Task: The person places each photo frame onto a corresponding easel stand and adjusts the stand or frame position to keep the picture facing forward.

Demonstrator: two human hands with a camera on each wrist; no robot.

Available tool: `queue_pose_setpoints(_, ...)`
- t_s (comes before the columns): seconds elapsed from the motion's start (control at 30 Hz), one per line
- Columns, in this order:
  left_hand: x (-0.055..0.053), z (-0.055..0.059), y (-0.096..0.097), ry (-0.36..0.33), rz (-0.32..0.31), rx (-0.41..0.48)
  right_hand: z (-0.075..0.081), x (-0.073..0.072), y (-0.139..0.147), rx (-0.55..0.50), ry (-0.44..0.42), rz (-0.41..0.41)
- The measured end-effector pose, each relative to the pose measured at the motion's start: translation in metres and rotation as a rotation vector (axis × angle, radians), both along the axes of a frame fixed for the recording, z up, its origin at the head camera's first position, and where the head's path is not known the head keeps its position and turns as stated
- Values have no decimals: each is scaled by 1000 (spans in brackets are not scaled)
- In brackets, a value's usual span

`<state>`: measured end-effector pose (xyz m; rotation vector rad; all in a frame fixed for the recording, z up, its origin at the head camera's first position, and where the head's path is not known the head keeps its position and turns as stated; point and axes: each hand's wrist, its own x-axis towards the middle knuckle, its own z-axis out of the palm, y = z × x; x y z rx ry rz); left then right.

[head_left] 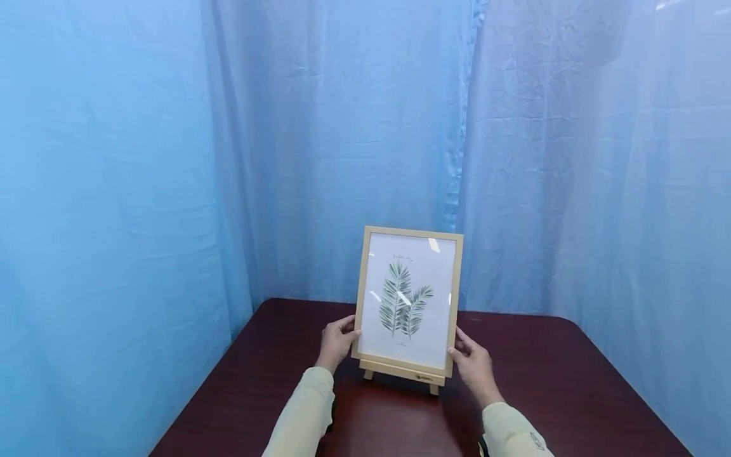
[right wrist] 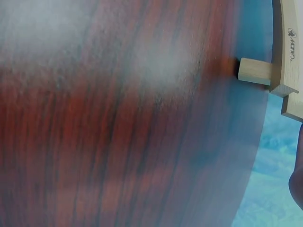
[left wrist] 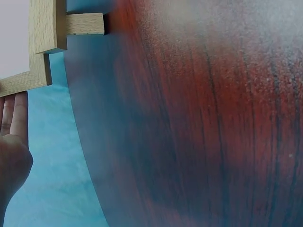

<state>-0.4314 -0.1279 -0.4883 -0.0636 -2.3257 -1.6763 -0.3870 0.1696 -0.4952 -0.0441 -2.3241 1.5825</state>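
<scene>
A light-wood picture frame [head_left: 457, 279] with a print of green fern-like leaves stands on the ledge of a small wooden easel [head_left: 400, 372], leaning slightly back. My left hand [head_left: 335, 343] grips the frame's lower left edge, thumb in front and fingers behind. On the opposite edge, also low down, my right hand [head_left: 475, 368] pinches the frame the same way. Both easel feet reach the table. In the left wrist view, the left hand's fingers [left wrist: 19, 116] meet the frame's wooden side. Only a sliver of the right hand [right wrist: 297, 184] enters the right wrist view.
The dark red-brown wooden table [head_left: 274, 381] has rounded far corners. Pale blue curtains [head_left: 342, 127] hang behind the table and along both sides. A small dark logo marks the right part of the easel's ledge. Light reflects off the frame's glass.
</scene>
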Motion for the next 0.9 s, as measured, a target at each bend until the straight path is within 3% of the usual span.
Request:
queue_pose_setpoints(0.53,6,0,0,35,-17,0,2,-12,9,51,-8,26)
queue_pose_setpoints(0.9,9,1,1,21,-35,18,-3,-20,16,62,4,15)
